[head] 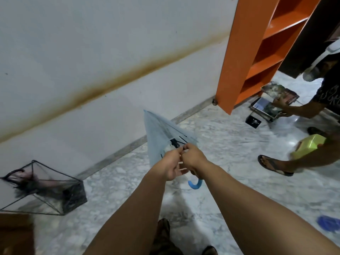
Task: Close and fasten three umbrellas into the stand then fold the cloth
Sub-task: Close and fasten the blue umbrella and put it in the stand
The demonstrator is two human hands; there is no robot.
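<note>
A pale blue see-through umbrella is folded shut and points up and away from me, its curved blue handle hanging below my hands. My left hand and my right hand meet at the canopy's lower edge. Both pinch the small black fastening strap and the gathered canopy. A black wire umbrella stand sits on the floor at the left against the wall, with a dark umbrella handle and something pinkish inside it. The cloth is not in view.
An orange shelf unit stands at the right. A second person in sandals bends there, holding a flat tray and a yellow-green box. A blue object lies on the marble floor at the right. A brown box corner is at bottom left.
</note>
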